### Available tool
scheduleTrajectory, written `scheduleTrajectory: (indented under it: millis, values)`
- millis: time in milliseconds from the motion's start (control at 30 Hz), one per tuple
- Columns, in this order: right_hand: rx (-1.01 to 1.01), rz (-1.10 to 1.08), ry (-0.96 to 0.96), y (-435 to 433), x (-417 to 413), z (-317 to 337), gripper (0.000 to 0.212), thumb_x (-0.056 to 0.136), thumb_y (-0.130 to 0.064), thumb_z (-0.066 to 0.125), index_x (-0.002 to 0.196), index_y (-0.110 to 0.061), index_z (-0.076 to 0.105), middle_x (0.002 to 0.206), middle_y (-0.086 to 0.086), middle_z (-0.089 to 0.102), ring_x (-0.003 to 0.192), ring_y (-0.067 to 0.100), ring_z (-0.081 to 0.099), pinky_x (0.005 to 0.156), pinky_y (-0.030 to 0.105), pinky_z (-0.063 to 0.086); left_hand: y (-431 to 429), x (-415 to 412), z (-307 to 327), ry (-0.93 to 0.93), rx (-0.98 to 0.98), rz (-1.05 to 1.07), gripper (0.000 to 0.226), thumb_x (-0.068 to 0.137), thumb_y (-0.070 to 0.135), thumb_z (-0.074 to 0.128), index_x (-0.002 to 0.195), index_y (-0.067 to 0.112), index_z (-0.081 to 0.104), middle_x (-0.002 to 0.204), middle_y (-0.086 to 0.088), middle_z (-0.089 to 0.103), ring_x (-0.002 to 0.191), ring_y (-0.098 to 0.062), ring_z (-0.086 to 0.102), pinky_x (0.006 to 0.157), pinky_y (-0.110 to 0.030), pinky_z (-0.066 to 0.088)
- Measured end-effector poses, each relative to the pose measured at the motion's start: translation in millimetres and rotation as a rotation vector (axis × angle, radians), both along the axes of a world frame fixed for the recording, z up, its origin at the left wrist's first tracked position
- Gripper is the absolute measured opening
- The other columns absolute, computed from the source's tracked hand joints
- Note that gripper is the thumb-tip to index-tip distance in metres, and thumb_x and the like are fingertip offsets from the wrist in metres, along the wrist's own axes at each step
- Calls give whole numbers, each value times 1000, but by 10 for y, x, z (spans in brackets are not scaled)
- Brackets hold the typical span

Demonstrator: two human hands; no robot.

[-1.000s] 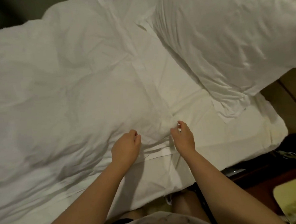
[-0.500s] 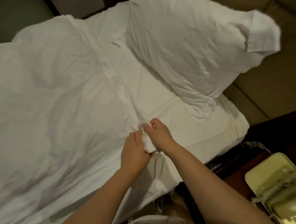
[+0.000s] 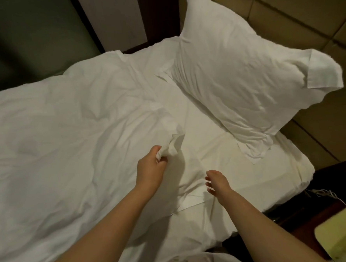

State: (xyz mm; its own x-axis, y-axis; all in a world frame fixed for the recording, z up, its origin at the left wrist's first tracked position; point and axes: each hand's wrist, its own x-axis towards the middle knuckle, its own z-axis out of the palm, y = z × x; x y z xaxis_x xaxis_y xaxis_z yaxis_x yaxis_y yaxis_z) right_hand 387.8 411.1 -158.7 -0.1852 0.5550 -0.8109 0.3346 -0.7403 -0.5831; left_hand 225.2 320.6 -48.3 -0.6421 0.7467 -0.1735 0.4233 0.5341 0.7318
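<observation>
My left hand [image 3: 151,168] clutches the duvet [image 3: 67,137] by its bunched corner, near the pillow [image 3: 245,75] on its lower left. My right hand [image 3: 218,183] hovers beside it, fingers spread and holding nothing. If I pull one-handed, I risk skewing the duvet or losing that corner.

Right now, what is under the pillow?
The pillow lies on the white sheet, with the tan panelled wall behind it. Whatever else lies beneath the pillow is covered.
</observation>
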Motion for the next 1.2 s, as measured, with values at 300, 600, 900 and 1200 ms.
scheduleTrajectory:
  millis: [300, 600, 900, 1200]
  values:
    - [114, 323, -194, 235, 3, -699, 55, 95, -8, 44, 148, -14, 29, 148, 10, 40, 129, 29, 45, 99, 32, 37, 95, 156, -381, 79, -151, -103, 12, 90, 10, 50, 89, 13, 61, 84, 2, 62, 76, -15, 54, 61, -12, 36]
    - [163, 394, -262, 207, 44, -1071, 19, 92, -34, 53, 100, -16, 53, 97, 5, 59, 93, 26, 55, 78, 32, 41, 115, 345, -809, 28, -329, -202, 5, 91, 15, 48, 87, 12, 49, 75, -6, 59, 68, -22, 52, 57, -30, 35]
    - [154, 361, -102, 349, 445, -695, 32, 98, -27, 51, 111, -3, 65, 112, 13, 65, 99, 28, 60, 84, 31, 44, 192, 663, -974, 336, -16, -660, 24, 73, 31, 44, 69, 16, 63, 66, 0, 65, 58, -14, 58, 48, -20, 32]
    - [70, 481, -206, 86, 468, -1009, 30, 101, -17, 39, 116, -3, 61, 120, 14, 62, 101, 25, 58, 67, 12, 41, 180, 948, -1833, 247, -525, -579, 19, 96, 19, 43, 104, 7, 55, 102, -12, 58, 91, -28, 56, 72, -35, 38]
